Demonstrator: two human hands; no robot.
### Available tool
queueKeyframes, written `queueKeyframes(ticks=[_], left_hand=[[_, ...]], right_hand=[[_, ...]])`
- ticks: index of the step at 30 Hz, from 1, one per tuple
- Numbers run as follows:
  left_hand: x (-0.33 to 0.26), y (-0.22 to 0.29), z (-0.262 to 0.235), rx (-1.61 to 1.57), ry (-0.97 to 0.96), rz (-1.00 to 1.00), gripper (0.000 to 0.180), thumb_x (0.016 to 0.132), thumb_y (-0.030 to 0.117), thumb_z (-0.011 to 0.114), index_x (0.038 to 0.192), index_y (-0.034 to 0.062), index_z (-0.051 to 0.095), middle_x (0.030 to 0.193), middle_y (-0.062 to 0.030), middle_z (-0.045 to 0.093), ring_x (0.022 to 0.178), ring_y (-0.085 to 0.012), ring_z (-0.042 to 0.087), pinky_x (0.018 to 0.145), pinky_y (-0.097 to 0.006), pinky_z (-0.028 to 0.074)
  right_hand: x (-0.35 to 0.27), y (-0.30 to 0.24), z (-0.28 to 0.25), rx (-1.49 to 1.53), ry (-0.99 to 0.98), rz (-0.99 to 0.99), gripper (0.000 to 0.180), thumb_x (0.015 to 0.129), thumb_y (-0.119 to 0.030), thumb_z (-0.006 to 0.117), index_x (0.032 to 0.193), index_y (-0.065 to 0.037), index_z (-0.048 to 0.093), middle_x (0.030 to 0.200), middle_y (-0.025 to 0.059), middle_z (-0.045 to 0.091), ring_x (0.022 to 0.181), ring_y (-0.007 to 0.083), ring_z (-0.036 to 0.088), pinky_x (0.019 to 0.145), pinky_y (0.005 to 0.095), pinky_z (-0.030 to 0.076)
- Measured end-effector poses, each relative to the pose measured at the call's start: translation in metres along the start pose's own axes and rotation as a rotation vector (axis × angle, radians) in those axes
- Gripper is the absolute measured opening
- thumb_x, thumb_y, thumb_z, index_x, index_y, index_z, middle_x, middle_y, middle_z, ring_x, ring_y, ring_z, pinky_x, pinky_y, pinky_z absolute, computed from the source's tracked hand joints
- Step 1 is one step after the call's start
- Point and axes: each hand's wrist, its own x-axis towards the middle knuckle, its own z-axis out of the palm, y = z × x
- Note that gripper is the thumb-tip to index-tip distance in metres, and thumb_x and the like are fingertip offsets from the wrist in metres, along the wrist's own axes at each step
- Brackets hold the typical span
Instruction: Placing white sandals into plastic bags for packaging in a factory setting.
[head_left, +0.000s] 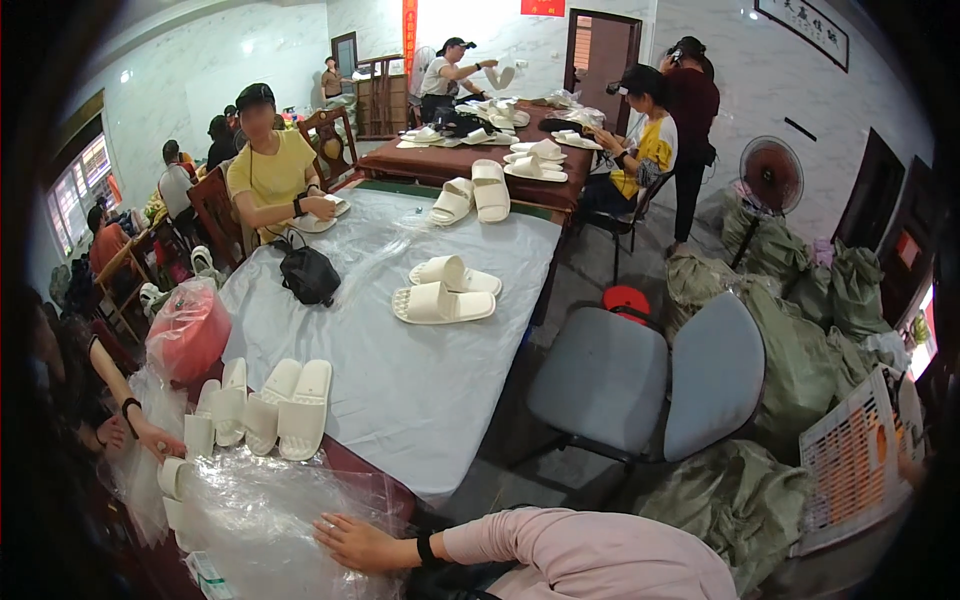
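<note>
My right hand [358, 543], in a pink sleeve with a black wristband, lies palm down at the bottom. Its fingers are outstretched on a heap of clear plastic bags [265, 515] and grip nothing visible. My left hand is out of sight. Just beyond the bags stand several cream slippers [303, 410] with dotted insoles, in a row along the table edge. More slippers [174, 480] are partly covered by the plastic at the left. A co-worker's hand [158, 440] with a black wristband reaches to these from the left.
A grey-sheeted table [400, 400] carries more slippers [445, 300] and a black bag [310, 272]. Across it, a person in yellow [275, 170] handles a slipper. A grey chair [600, 375], green sacks [740, 500] and a fan [771, 175] stand at the right.
</note>
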Motion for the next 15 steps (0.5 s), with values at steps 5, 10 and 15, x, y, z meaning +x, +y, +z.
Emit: queueKeyframes(ticks=[5,10,15], left_hand=[[0.043,0.031,0.008,-0.017,0.181,-0.008,0.042,0.083,0.021,0.060,0.120,0.0017,0.053,0.125,-0.0230,0.048,0.113,-0.0425,0.044,0.097,-0.050,0.035],[0.066,0.037,0.021,-0.066,0.408,0.100,0.048,0.085,0.028,0.060,0.124,0.0026,0.050,0.131,-0.0226,0.043,0.120,-0.0409,0.039,0.103,-0.050,0.030],[0.078,0.018,0.050,0.115,0.350,0.022,0.052,0.087,0.037,0.058,0.127,0.0053,0.049,0.133,-0.0175,0.044,0.122,-0.0416,0.038,0.104,-0.052,0.028]], right_hand=[[0.000,0.001,0.004,-0.019,-0.018,0.008,0.054,0.089,-0.025,0.049,0.132,0.004,0.038,0.140,0.0207,0.035,0.132,0.0364,0.031,0.109,0.0433,0.025],[-0.002,0.003,0.010,-0.037,0.023,-0.026,0.054,0.088,-0.026,0.050,0.132,0.003,0.038,0.140,0.0201,0.035,0.131,0.0363,0.032,0.109,0.0431,0.025],[-0.003,0.000,0.006,-0.038,-0.005,-0.020,0.054,0.087,-0.027,0.050,0.132,0.003,0.040,0.140,0.0197,0.036,0.132,0.0356,0.032,0.109,0.0430,0.025]])
